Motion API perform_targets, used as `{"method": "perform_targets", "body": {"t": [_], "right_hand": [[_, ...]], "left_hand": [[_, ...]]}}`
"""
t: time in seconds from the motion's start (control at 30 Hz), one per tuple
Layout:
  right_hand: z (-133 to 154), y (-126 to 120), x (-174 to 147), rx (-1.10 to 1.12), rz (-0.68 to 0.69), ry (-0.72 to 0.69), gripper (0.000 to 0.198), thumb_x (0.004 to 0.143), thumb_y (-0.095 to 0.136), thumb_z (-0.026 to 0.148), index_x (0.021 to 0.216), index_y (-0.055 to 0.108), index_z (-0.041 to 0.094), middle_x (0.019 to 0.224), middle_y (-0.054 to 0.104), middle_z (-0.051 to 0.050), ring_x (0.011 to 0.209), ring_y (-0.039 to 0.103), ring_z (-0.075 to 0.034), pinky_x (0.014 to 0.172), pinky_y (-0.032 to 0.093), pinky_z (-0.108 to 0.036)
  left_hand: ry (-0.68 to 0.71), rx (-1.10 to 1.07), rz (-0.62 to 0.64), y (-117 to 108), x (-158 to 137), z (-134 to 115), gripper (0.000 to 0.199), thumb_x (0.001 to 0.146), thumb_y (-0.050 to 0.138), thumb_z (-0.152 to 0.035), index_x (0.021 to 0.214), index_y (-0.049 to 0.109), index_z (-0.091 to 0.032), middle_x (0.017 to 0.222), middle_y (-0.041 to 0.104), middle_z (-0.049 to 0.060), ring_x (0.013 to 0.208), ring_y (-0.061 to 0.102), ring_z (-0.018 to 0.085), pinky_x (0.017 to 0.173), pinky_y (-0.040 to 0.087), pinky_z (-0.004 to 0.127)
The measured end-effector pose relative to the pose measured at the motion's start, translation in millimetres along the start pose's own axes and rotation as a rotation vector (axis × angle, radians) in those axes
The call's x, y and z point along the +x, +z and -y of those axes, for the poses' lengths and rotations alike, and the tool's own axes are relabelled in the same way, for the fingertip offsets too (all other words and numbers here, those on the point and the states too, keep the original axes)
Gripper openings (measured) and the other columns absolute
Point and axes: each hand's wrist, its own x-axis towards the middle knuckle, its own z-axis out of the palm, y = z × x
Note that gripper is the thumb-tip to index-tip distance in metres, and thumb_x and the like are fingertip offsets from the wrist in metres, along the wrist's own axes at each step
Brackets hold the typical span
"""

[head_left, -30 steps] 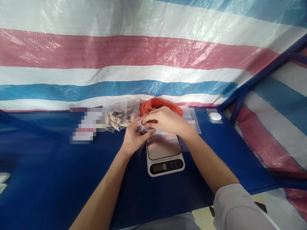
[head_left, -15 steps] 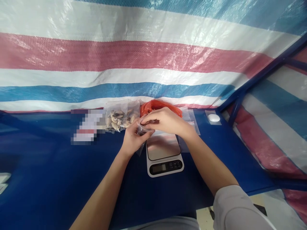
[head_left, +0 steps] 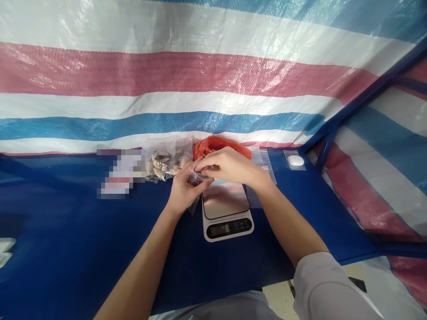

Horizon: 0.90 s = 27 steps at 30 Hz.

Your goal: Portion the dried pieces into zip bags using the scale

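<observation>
Over the rear left of a white kitchen scale (head_left: 227,200), both my hands meet at a clear plastic bag (head_left: 199,176). My left hand (head_left: 184,189) is closed around the side of this bag and keeps its mouth spread. From the right, my right hand (head_left: 230,166) reaches across with its fingers bent and drawn together at the bag's mouth. What those fingertips hold, if anything, is hidden. Just behind the right hand sits a red plastic bag (head_left: 222,143), partly covered by it. Clear zip bags of pale dried pieces (head_left: 160,164) lie beyond my left hand.
Flat clear bags (head_left: 267,165) lie behind my right wrist. A white oval object (head_left: 295,161) rests on a small clear packet at the far right. A blurred-out patch (head_left: 120,173) is at the left. A striped tarp (head_left: 200,73) rises behind the blue table (head_left: 110,240).
The whole view has shifted slightly. Both hands stay at the clear bag over the scale, with only small finger movement at its mouth.
</observation>
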Motion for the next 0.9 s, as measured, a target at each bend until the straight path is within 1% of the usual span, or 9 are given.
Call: {"method": "perform_targets", "body": {"t": [0.17, 0.3, 0.43, 0.53, 0.6, 0.67, 0.77, 0.83, 0.9], "right_hand": [[2.7, -6.6, -2.5, 0.137, 0.008, 0.004, 0.022, 0.091, 0.065, 0.016, 0.102, 0.081, 0.028, 0.093, 0.08, 0.004, 0.075, 0.07, -0.012, 0.074, 0.052, -0.023], [6.9, -8.4, -3.7, 0.263, 0.054, 0.024, 0.012, 0.09, 0.071, 0.027, 0.096, 0.081, 0.028, 0.095, 0.08, 0.004, 0.084, 0.073, -0.015, 0.077, 0.054, -0.025], [7.4, -5.1, -3.9, 0.209, 0.06, 0.062, 0.012, 0.088, 0.072, 0.021, 0.091, 0.082, 0.027, 0.092, 0.08, 0.004, 0.083, 0.073, -0.015, 0.078, 0.054, -0.026], [5.3, -3.7, -6.1, 0.152, -0.009, 0.042, 0.018, 0.089, 0.069, 0.014, 0.091, 0.082, 0.026, 0.094, 0.081, 0.003, 0.083, 0.073, -0.014, 0.079, 0.054, -0.026], [3.6, -2.8, -8.7, 0.117, -0.08, -0.001, 0.017, 0.09, 0.069, 0.014, 0.094, 0.082, 0.025, 0.096, 0.081, 0.002, 0.084, 0.073, -0.015, 0.08, 0.054, -0.026], [2.3, -0.8, -11.5, 0.077, -0.149, -0.061, 0.014, 0.092, 0.069, 0.018, 0.096, 0.082, 0.023, 0.097, 0.081, -0.001, 0.085, 0.074, -0.015, 0.08, 0.053, -0.026], [1.7, 5.1, -14.8, 0.01, -0.222, -0.15, 0.015, 0.095, 0.067, 0.022, 0.096, 0.082, 0.022, 0.098, 0.081, -0.002, 0.088, 0.075, -0.016, 0.081, 0.054, -0.027], [1.9, 10.3, -16.5, -0.028, -0.261, -0.197, 0.017, 0.097, 0.065, 0.023, 0.097, 0.082, 0.023, 0.1, 0.081, -0.002, 0.091, 0.075, -0.017, 0.082, 0.054, -0.028], [2.1, 15.2, -18.1, -0.054, -0.299, -0.232, 0.018, 0.097, 0.064, 0.024, 0.098, 0.082, 0.023, 0.102, 0.081, -0.002, 0.092, 0.075, -0.018, 0.082, 0.055, -0.028]], "left_hand": [[0.015, -0.013, -0.019, -1.3, 0.9, 0.7, 0.044, 0.078, 0.079, -0.039, 0.116, 0.072, -0.019, 0.125, 0.073, 0.011, 0.117, 0.069, 0.031, 0.103, 0.055, 0.043], [0.034, 0.004, -0.035, -2.0, 1.8, 2.6, 0.045, 0.079, 0.078, -0.037, 0.119, 0.072, -0.017, 0.135, 0.068, 0.014, 0.125, 0.065, 0.033, 0.108, 0.052, 0.045], [0.032, 0.005, -0.021, -2.1, 3.2, 0.7, 0.049, 0.078, 0.078, -0.037, 0.121, 0.072, -0.016, 0.132, 0.069, 0.015, 0.123, 0.066, 0.033, 0.107, 0.052, 0.046], [-0.033, -0.046, 0.005, -6.5, 2.8, -2.3, 0.062, 0.074, 0.083, -0.042, 0.129, 0.069, -0.018, 0.136, 0.067, 0.014, 0.13, 0.061, 0.034, 0.113, 0.047, 0.047], [-0.121, -0.158, 0.023, -11.9, 1.8, -2.2, 0.075, 0.072, 0.085, -0.047, 0.137, 0.064, -0.019, 0.141, 0.064, 0.014, 0.132, 0.058, 0.035, 0.114, 0.045, 0.048], [-0.232, -0.314, 0.016, -17.8, 1.3, -0.4, 0.078, 0.074, 0.083, -0.054, 0.141, 0.061, -0.019, 0.14, 0.065, 0.014, 0.13, 0.06, 0.034, 0.109, 0.048, 0.047], [-0.313, -0.5, -0.032, -24.4, 2.9, 1.3, 0.06, 0.082, 0.073, -0.062, 0.124, 0.073, -0.02, 0.132, 0.07, 0.012, 0.127, 0.062, 0.03, 0.107, 0.049, 0.042], [-0.34, -0.544, 0.026, -26.7, 5.0, -0.3, 0.05, 0.082, 0.073, -0.062, 0.109, 0.079, -0.02, 0.117, 0.076, 0.01, 0.114, 0.067, 0.027, 0.1, 0.052, 0.038], [-0.357, -0.539, 0.111, -28.2, 7.1, -3.3, 0.042, 0.078, 0.079, -0.057, 0.097, 0.08, -0.02, 0.098, 0.078, 0.007, 0.094, 0.07, 0.022, 0.088, 0.054, 0.033]]}}
